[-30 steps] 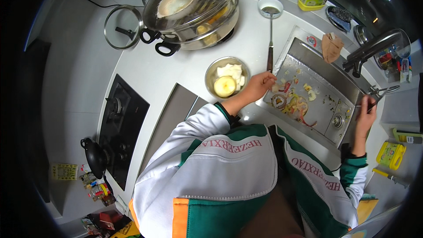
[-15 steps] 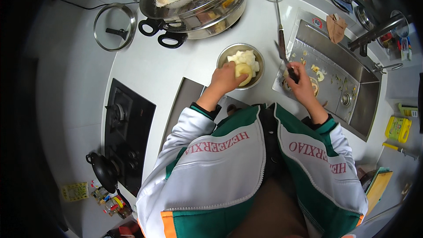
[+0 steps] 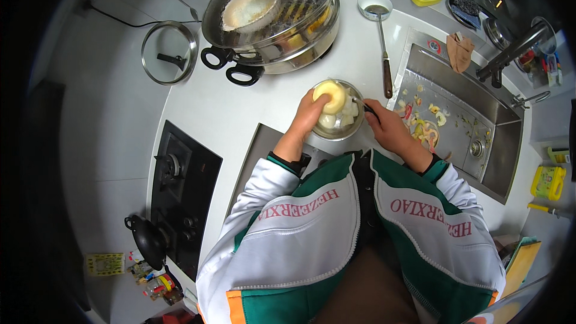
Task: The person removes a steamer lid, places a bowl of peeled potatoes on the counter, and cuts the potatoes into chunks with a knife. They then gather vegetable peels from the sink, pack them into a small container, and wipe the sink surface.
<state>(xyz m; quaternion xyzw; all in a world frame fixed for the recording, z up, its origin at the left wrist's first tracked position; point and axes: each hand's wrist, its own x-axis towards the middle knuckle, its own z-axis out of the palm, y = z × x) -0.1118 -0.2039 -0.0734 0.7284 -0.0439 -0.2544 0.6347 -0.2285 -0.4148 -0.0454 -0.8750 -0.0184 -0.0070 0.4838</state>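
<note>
Looks like peeling's sorted and cutting is partway through, going by how things lie. The round, pale-yellow peeled fruit (image 3: 330,105) is up in the left hand (image 3: 311,111), over the left side of a shiny round metal bowl (image 3: 337,138). That hand is curled round it with the thumb pressed on the near face. The right hand (image 3: 389,131) is closed around the black handle of a small knife (image 3: 371,108), with the blade pointing in over the bowl toward the fruit. Can't tell if it's actually touching, too small to see.

Done so far, I'd say: there are whitish cut chunks (image 3: 347,119) sitting in the bowl, and a scatter of peel and scraps (image 3: 441,119) in the rectangular stainless-steel sink (image 3: 501,108) off to the right, so the skin's off. Left to do: the held fruit looks mostly whole, so most of its cutting seems to be ahead. I can't see any other whole fruit on the white surface (image 3: 273,105), so this could be the last one, but that's a guess.
</note>
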